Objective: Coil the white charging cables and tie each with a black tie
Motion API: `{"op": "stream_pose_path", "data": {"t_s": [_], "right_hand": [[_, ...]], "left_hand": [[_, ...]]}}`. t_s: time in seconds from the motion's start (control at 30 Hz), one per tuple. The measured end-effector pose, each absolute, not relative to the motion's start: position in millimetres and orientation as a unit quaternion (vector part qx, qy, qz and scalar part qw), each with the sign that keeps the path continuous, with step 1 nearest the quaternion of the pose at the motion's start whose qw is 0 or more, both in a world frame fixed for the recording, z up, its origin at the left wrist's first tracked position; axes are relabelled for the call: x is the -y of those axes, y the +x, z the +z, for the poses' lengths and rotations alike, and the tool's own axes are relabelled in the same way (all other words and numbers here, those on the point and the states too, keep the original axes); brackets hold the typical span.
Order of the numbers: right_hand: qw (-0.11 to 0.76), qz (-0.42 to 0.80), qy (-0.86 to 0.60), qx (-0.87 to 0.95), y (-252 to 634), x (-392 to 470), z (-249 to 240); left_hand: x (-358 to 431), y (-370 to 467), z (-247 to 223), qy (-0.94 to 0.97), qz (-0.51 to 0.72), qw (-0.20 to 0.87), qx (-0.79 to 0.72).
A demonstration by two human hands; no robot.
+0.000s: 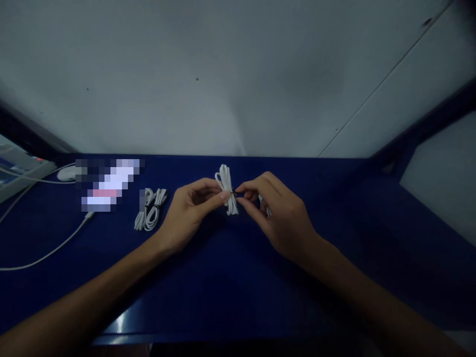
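A coiled white cable (225, 178) stands upright above the blue table, with a thin black tie (233, 192) round its middle. My left hand (195, 206) pinches the coil from the left between thumb and fingers. On the right, my right hand (277, 210) has thumb and index finger closed on the black tie close beside the coil. Something white, partly hidden, shows behind my right hand. Two more bundled white cables (150, 209), each with a black tie, lie side by side on the table left of my left hand.
A lit, pixelated device (111, 186) with a white cord (67, 248) lies on the blue table (230, 282) at the left. Beyond it are a white rounded object (67, 173) and a pale box (22, 168). A grey wall (223, 99) rises behind.
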State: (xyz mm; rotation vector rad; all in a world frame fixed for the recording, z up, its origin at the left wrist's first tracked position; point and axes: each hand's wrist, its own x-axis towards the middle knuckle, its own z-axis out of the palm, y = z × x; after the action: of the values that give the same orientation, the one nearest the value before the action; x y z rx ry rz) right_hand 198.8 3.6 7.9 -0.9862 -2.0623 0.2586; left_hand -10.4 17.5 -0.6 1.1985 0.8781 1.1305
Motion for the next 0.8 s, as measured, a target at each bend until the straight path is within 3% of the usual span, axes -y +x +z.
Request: {"op": "stream_pose_path", "data": {"t_s": [0.17,0.33,0.43,0.5,0.63,0.7,0.8], "right_hand": [[0.381,-0.048,-0.388,0.838,202.7,-8.0,1.3],[0.374,-0.064,-0.407,0.831,203.9,-8.0,5.1],[0.412,0.074,-0.434,0.798,200.2,-3.8,11.9],[0.432,0.237,-0.472,0.731,198.4,-1.6,16.7],[0.377,0.593,-0.486,0.520,200.6,-2.8,21.0],[0.356,0.683,-0.455,0.447,203.8,-5.3,20.5],[0.342,0.707,-0.434,0.442,206.8,-7.1,19.5]], "left_hand": [[-15.6,-9.3,0.1,0.453,0.461,0.674,-0.358],[-15.9,-9.8,-2.0,0.454,0.434,0.698,-0.345],[-17.0,-11.7,-0.2,0.503,0.440,0.645,-0.372],[-16.9,-13.4,3.1,0.566,0.457,0.564,-0.390],[-14.4,-15.7,8.5,0.678,0.464,0.419,-0.387],[-13.3,-15.5,8.5,0.697,0.456,0.401,-0.381],[-12.9,-14.3,6.3,0.684,0.462,0.421,-0.376]]}}
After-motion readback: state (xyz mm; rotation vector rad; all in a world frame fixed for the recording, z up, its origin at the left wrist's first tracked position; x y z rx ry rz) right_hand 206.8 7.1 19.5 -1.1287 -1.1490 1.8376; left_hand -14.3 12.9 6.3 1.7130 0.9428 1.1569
